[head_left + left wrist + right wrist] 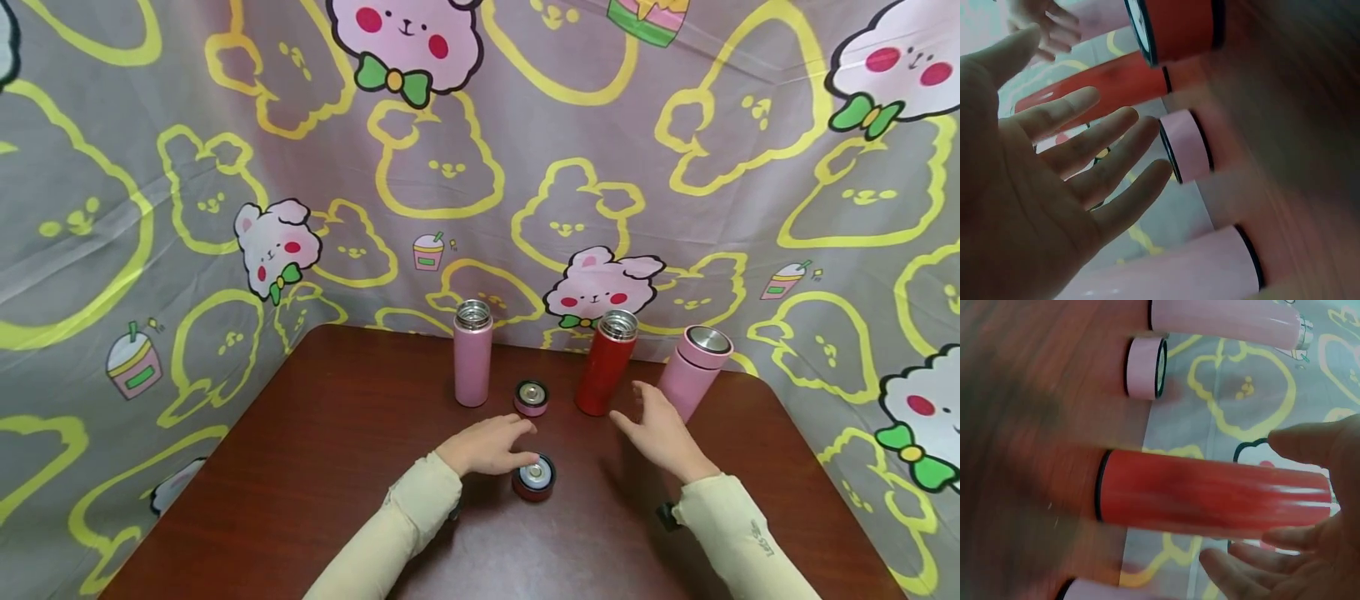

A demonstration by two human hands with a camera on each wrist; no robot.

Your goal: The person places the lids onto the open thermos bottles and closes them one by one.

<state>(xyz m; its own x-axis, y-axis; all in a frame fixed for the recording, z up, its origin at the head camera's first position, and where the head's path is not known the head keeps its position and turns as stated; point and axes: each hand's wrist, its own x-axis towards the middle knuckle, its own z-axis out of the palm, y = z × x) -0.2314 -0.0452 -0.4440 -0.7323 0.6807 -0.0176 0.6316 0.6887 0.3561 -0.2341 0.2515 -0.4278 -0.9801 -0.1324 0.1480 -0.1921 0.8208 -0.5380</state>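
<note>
Sleeves [397, 523] foremost, your left hand [487, 446] hovers spread beside the upturned red lid [534, 478], your right hand [662, 435] spread near the standing, uncapped red bottle [602, 373]! Looks like a reach: wrap the bottle squarely, keep it upright.

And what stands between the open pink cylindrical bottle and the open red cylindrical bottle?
A small round pink lid lies between them on the brown table, as the head view shows.

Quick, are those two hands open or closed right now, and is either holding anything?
Left hand: open, holding nothing, near the red lid.
Right hand: open, holding nothing, near the red bottle.
</note>
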